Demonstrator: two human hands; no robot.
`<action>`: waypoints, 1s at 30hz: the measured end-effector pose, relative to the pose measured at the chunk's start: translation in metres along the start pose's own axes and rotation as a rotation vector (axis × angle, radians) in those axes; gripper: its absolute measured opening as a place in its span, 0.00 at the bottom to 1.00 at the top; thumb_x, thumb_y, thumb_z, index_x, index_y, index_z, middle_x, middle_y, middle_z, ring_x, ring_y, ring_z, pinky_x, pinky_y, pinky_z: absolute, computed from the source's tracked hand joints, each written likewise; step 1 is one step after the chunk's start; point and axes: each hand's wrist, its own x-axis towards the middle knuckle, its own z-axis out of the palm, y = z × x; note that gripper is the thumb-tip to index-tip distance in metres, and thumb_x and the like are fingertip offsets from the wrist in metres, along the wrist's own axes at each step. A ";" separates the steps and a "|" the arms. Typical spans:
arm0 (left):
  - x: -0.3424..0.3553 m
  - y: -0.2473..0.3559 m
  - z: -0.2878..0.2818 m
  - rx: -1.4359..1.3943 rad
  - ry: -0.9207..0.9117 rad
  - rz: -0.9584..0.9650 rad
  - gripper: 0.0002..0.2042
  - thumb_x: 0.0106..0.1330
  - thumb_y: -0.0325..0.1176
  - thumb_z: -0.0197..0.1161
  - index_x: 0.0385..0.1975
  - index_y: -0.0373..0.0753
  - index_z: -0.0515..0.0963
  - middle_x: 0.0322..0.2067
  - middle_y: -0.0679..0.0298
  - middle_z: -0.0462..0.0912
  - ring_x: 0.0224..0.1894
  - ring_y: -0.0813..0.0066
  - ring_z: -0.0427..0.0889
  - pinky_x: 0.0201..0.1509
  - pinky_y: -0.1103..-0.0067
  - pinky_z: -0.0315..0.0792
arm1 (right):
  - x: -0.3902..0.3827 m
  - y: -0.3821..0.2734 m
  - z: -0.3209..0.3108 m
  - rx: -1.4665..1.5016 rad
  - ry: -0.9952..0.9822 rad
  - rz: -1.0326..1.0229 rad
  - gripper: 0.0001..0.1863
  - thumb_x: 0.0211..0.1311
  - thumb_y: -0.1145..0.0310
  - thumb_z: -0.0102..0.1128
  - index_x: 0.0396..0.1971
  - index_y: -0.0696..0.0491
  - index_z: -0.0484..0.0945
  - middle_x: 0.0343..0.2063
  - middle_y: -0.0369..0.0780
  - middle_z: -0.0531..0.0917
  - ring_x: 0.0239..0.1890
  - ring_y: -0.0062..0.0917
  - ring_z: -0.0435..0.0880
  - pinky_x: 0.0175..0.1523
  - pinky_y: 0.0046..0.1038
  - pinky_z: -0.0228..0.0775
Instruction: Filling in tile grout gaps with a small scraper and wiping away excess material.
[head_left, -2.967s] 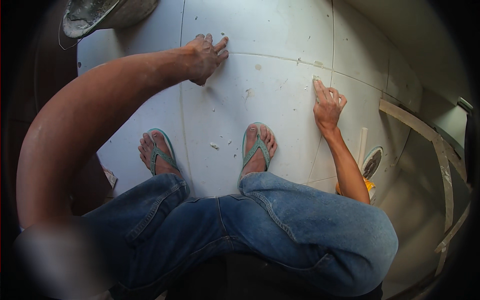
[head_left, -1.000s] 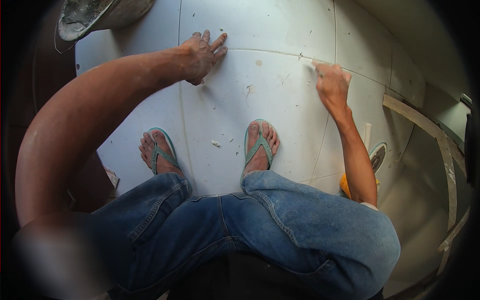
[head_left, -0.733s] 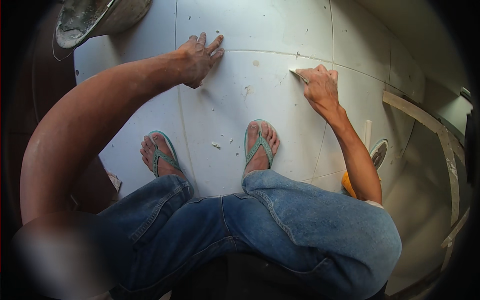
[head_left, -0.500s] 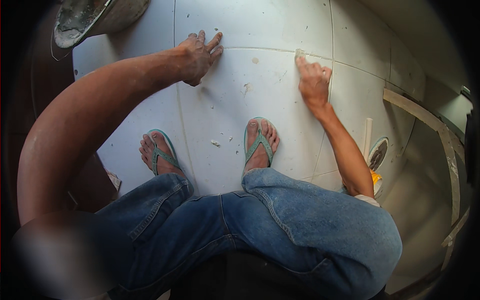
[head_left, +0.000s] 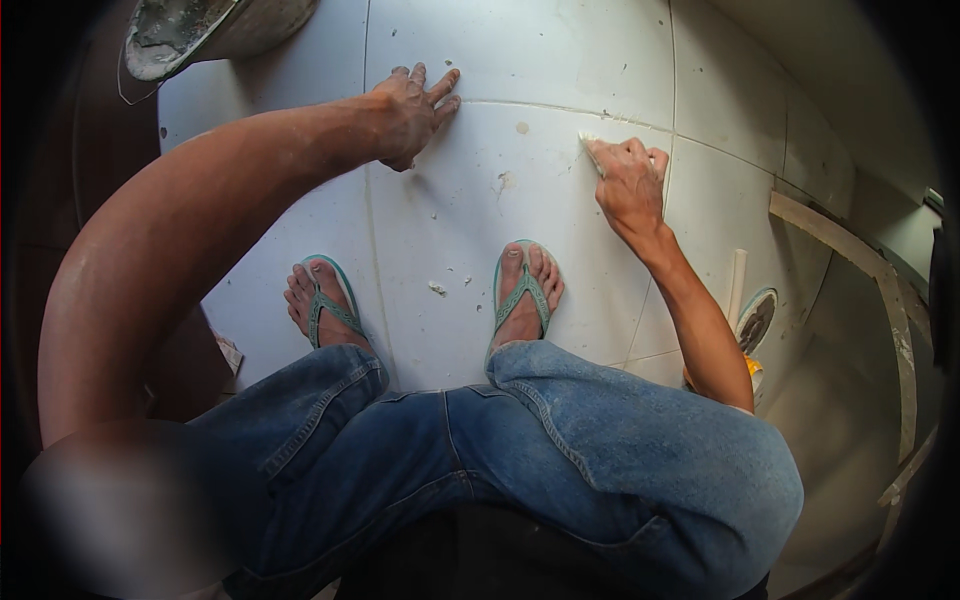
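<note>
My right hand point(head_left: 632, 188) grips a thin, pale flat scraper point(head_left: 590, 152), its edge close to a joint line between large white floor tiles point(head_left: 540, 210). White paste or residue shows along the scraper's edge and the joint. Most of the scraper is hidden behind my fingers, so its full shape cannot be made out. My left hand point(head_left: 418, 112) rests on the tile left of the same joint, fingers spread, holding nothing. Both hands look dusty.
A dirty bucket point(head_left: 265, 28) stands at the far left. My feet in green flip-flops point(head_left: 521, 290) are on the tiles near small white crumbs point(head_left: 437, 288). To the right lie a white tube point(head_left: 737, 285), a round dark-faced item point(head_left: 757, 318), a yellow item point(head_left: 753, 372) and long pale strips point(head_left: 830, 230).
My right hand has drawn slightly nearer and tilted, lifting the scraper off the joint line so that more of it shows. My left hand stays on the tile; the whole view has shifted a little.
</note>
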 end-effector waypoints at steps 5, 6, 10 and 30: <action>-0.006 0.002 -0.016 -0.090 -0.028 0.018 0.50 0.68 0.34 0.69 0.86 0.38 0.45 0.86 0.46 0.34 0.85 0.39 0.48 0.87 0.53 0.53 | 0.019 0.037 -0.017 -0.013 0.094 0.242 0.19 0.65 0.75 0.62 0.52 0.41 0.92 0.44 0.34 0.93 0.50 0.32 0.86 0.57 0.41 0.63; -0.003 0.004 -0.020 -0.097 -0.009 0.019 0.50 0.67 0.33 0.69 0.86 0.38 0.45 0.86 0.46 0.34 0.86 0.39 0.48 0.87 0.53 0.53 | 0.021 0.057 -0.022 -0.099 0.212 0.334 0.18 0.66 0.73 0.63 0.50 0.41 0.92 0.44 0.34 0.93 0.50 0.32 0.85 0.58 0.40 0.62; 0.001 0.003 -0.005 -0.005 0.006 -0.004 0.51 0.69 0.45 0.69 0.87 0.39 0.45 0.86 0.45 0.34 0.85 0.38 0.51 0.82 0.58 0.59 | 0.016 0.079 -0.002 -0.046 0.053 0.463 0.17 0.66 0.72 0.64 0.51 0.40 0.92 0.44 0.34 0.93 0.49 0.31 0.85 0.58 0.40 0.63; -0.001 0.004 -0.013 -0.047 -0.030 0.007 0.53 0.67 0.41 0.72 0.86 0.36 0.43 0.86 0.43 0.32 0.85 0.36 0.46 0.86 0.53 0.54 | -0.004 0.064 0.003 -0.042 0.261 0.206 0.27 0.59 0.80 0.61 0.57 0.42 0.90 0.51 0.29 0.93 0.49 0.29 0.83 0.60 0.43 0.62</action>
